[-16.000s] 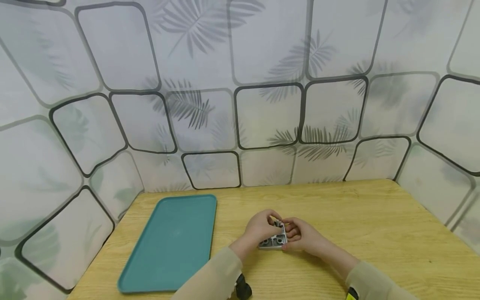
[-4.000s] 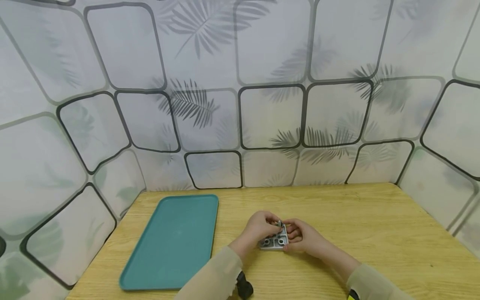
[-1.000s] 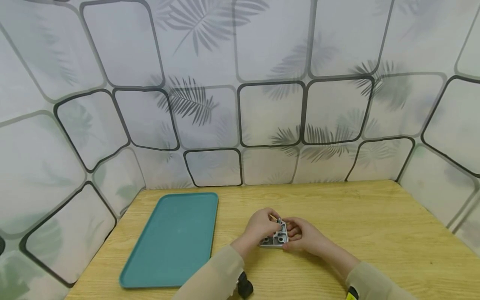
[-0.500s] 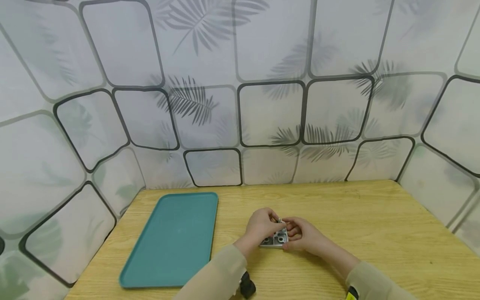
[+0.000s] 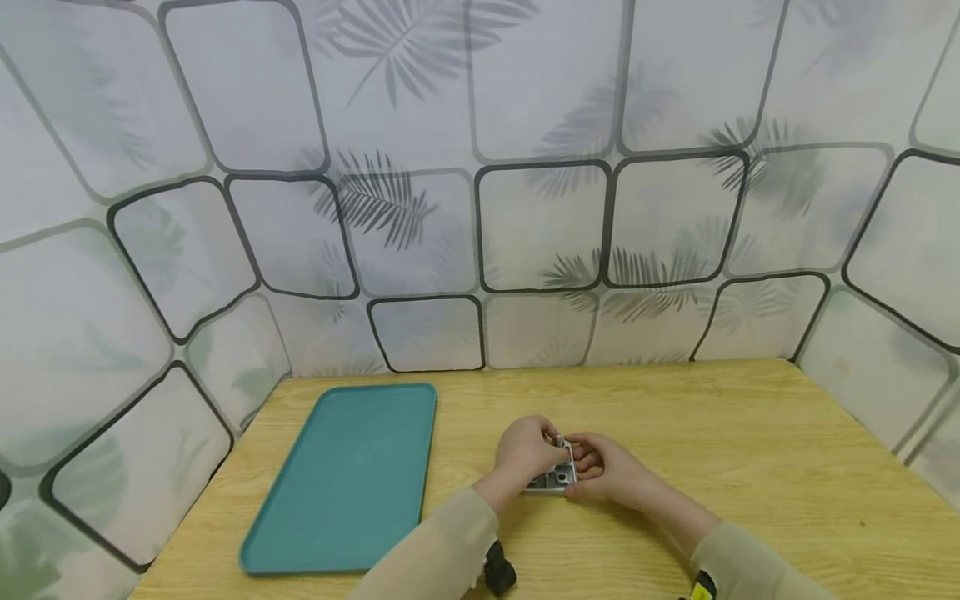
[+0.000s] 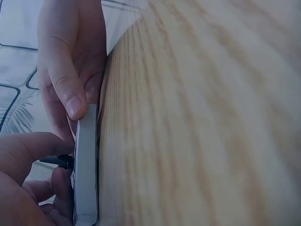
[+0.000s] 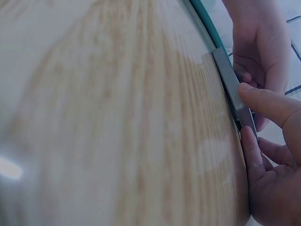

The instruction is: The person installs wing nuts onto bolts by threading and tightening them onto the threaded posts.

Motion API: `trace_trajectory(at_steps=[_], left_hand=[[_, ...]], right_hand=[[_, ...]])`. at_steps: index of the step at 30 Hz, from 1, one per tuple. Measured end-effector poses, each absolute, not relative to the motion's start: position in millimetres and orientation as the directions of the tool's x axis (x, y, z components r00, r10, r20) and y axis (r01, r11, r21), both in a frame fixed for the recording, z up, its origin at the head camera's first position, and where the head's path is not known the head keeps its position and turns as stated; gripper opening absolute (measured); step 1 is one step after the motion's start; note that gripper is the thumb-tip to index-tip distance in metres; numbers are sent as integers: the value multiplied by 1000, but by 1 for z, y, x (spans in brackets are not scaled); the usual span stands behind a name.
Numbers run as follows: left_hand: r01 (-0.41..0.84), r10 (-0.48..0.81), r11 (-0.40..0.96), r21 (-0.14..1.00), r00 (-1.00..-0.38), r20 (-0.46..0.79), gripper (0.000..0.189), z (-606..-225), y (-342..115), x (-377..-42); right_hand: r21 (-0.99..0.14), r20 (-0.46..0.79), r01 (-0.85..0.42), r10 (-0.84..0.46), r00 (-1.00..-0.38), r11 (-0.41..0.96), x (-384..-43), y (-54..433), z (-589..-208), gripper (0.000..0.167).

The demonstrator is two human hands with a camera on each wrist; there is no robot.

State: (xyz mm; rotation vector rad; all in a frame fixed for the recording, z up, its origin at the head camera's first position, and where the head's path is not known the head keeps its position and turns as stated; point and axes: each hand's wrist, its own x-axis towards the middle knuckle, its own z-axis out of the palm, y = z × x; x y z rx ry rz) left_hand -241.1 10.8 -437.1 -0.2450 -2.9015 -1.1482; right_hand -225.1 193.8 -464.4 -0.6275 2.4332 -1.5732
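Observation:
A flat silver metal plate (image 5: 557, 482) with recesses and round holes lies on the wooden table between both hands. In the left wrist view a threaded bolt (image 6: 48, 160) stands out from its face, with a dark nut (image 6: 66, 161) low on the thread. My left hand (image 5: 525, 452) reaches over the plate, its curled fingers and thumb about the nut; part of the plate is hidden beneath it. My right hand (image 5: 611, 473) grips the plate's right edge, thumb on the near side. In the right wrist view the plate's side (image 7: 229, 80) shows by the thumb.
A teal tray (image 5: 345, 483) lies on the left of the table (image 5: 735, 467). Patterned fabric (image 5: 540, 233) walls the back and both sides. A black device (image 5: 498, 571) sits at the left wrist, below the sleeve.
Over the last second my left hand and wrist have shifted slightly right, the fingers turning at the bolt. My right hand stays on the plate. Earlier frames show nearly the same pose.

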Motion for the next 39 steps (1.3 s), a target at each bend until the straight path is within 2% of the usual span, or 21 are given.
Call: trace_trajectory(at_steps=[14, 25, 35, 39], left_hand=[[137, 146, 631, 763, -988, 56, 12, -442, 7, -243], [152, 148, 624, 767, -986, 75, 11, -444, 7, -246], [125, 193, 517, 847, -981, 26, 8, -441, 1, -243], [124, 215, 521, 845, -977, 11, 8, -439, 1, -243]], right_hand=[[-905, 67, -236, -430, -900, 353, -225, 193, -466, 82], [-906, 90, -257, -439, -894, 337, -224, 194, -464, 80], [-905, 82, -258, -454, -887, 340, -224, 194, -461, 78], [-903, 75, -250, -447, -892, 349, -224, 194, -460, 78]])
